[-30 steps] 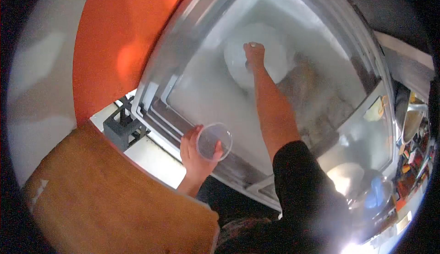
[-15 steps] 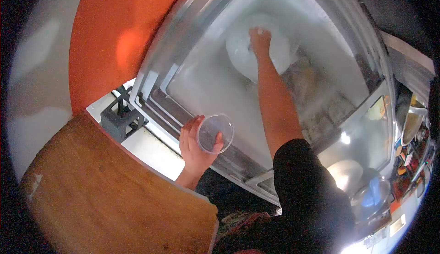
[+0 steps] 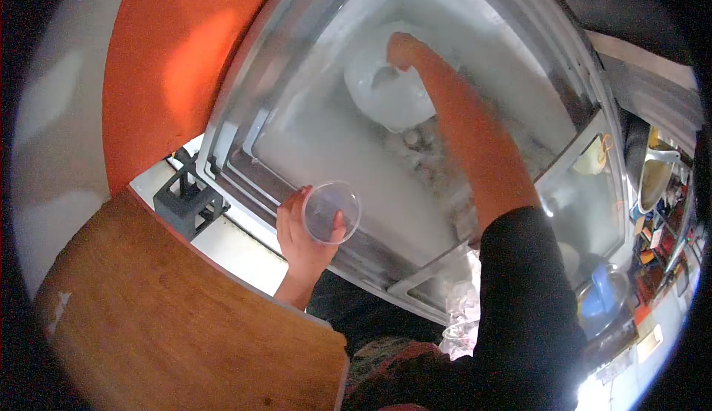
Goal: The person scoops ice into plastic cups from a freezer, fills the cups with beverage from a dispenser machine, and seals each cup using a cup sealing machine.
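Note:
My left hand (image 3: 304, 237) grips a clear round plastic cup (image 3: 331, 213) by its sides, with the cup's mouth facing up near the front edge of the freezer. Deep inside the frosty freezer (image 3: 311, 140), my right hand (image 3: 403, 51) is closed over a round white tub (image 3: 371, 96). A dark hollow shows in the tub's white surface just below that hand. What the right fingers hold is hidden.
A wooden board (image 3: 193, 307) lies at lower left, beside a black crate-like frame (image 3: 189, 199). An orange panel (image 3: 163, 70) stands left of the freezer. At right are a bowl with a blue object (image 3: 599, 292) and a cluttered shelf (image 3: 656, 240).
My right forearm has swung to the right and its hand has turned, staying over the tub. The view has shifted slightly. My left hand still holds the cup.

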Demonstrator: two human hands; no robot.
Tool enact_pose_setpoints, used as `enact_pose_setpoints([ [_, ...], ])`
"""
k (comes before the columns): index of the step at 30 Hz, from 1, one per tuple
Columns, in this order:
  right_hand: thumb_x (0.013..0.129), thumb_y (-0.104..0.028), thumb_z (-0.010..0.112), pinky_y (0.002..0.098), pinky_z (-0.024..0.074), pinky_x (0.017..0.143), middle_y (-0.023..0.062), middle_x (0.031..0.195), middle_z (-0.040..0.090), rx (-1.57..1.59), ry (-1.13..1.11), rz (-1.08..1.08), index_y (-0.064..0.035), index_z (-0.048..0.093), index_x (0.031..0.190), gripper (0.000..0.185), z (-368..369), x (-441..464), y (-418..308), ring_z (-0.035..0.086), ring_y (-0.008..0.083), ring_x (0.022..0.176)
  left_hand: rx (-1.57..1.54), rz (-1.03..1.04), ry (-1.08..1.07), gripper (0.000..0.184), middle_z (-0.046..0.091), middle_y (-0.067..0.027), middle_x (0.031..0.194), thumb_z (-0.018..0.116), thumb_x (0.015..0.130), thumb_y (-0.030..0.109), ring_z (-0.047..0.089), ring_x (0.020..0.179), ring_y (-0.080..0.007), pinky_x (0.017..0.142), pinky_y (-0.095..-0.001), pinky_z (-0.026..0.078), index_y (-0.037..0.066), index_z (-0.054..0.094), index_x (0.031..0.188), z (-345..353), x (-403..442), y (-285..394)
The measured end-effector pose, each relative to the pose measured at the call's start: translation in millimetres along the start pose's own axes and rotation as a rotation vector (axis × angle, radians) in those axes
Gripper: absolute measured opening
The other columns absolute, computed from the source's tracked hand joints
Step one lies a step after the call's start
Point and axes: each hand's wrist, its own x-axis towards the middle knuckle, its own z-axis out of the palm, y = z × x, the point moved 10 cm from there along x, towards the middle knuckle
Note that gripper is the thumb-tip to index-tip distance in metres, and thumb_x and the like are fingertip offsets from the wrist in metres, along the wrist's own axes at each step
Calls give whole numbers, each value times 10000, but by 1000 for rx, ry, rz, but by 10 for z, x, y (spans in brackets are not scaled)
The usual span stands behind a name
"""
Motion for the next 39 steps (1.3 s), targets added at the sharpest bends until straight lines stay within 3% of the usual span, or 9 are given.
enact_pose_setpoints([
  [2,827,-157,616,452,540,875,163,1110,700,221,-269,232,-54,729,1047,268,71,-513,-134,680,328,1010,8,-10,-7,668,598,-182,1177,807,712,190,591,1015,-367,868,-455,497,0,494,1271,-2,-22,-2],
  [5,848,-182,589,485,531,881,155,1148,691,304,-212,262,-64,729,1069,287,843,-373,-283,660,331,1078,-1,-24,-6,674,599,-178,1172,810,712,199,591,1008,-364,864,-453,493,3,493,1274,15,-15,-18],
  [11,788,-317,649,462,536,844,89,1056,721,354,-5,649,-98,709,1090,378,663,-696,-53,684,285,1005,21,-38,-16,671,600,-175,1168,810,717,213,591,1003,-363,862,-456,491,5,496,1272,16,-22,-19],
  [15,849,-271,593,429,547,796,94,1029,714,246,-6,574,-138,668,1171,356,131,-869,57,684,270,993,3,-30,5,665,601,-174,1167,812,717,218,590,999,-365,860,-458,491,5,500,1264,13,-25,-22],
  [23,894,-79,520,418,540,736,71,949,623,98,571,459,-252,576,1293,438,-215,-927,-62,658,247,889,1,-54,-31,746,553,-208,1177,829,705,254,547,1070,-396,916,-500,448,-7,474,1307,74,-98,-83],
  [30,942,-207,501,458,541,771,96,973,659,119,604,403,-260,590,1275,349,-29,-886,-317,663,289,921,51,-27,-19,688,602,-165,1167,814,715,205,596,1001,-358,848,-450,504,1,479,1280,31,-8,2],
  [32,885,-85,514,426,509,746,63,927,614,243,694,388,-273,588,1208,382,-56,-828,-368,629,270,888,19,-39,-19,704,574,-183,1182,827,705,228,575,1038,-374,890,-470,476,-3,492,1280,49,-70,-49],
  [35,868,-79,532,444,492,776,63,939,620,269,520,245,-254,593,1159,345,194,-600,-656,626,289,903,-25,-71,-34,718,547,-198,1197,840,695,254,553,1078,-388,931,-487,449,-7,509,1276,75,-114,-103],
  [39,841,-56,553,454,481,787,68,933,624,234,625,299,-262,594,1141,366,179,-714,-583,628,296,916,-42,-62,-22,707,546,-193,1196,838,702,255,553,1082,-384,929,-483,453,-9,511,1271,88,-89,-104],
])
